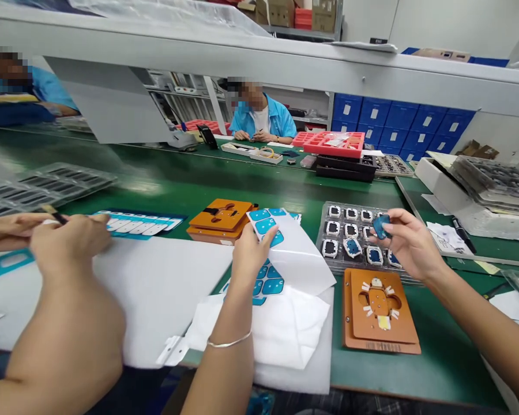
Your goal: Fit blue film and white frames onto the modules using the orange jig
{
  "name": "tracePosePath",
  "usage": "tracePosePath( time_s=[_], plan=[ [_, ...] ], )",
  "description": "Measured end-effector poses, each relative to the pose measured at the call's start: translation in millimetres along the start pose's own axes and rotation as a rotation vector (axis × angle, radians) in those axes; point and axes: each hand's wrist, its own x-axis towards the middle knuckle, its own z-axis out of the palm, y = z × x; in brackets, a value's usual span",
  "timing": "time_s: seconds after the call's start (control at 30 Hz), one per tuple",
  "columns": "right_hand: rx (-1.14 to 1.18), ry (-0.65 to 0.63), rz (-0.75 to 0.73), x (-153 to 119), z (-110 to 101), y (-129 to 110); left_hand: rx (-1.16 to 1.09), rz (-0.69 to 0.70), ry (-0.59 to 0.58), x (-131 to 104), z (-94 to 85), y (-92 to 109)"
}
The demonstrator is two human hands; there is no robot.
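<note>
My left hand (251, 253), with a silver bangle at the wrist, grips a sheet of blue stickers (269, 222) by its left edge. Raised at the right, my right hand (409, 242) pinches a small blue piece (381, 226) between thumb and fingers. Beneath and behind that hand lies a clear tray (324, 265) of white-framed square parts. An orange fixture (380, 311) with a cross-shaped recess rests on the green table in front of the tray. White cloth (294, 334) lies below the sticker sheet.
A co-worker's arms (69, 288) reach in at the left over a white mat (155, 300). A second orange fixture (225, 216) stands behind the mat. Red trays (335, 143) and another person (263, 118) are across the table. A foam box (471, 202) stands at right.
</note>
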Motion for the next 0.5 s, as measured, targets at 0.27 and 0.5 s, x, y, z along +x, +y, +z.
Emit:
tracePosePath(
  time_s=[0.27,0.5],
  plan=[
    [-0.466,-0.137,0.014,-47,-52,22,0.351,0.238,0.013,-25,22.4,6],
    [-0.759,-0.345,-0.126,-67,-44,26,0.571,0.893,-0.309,-59,48.2,22]
  ],
)
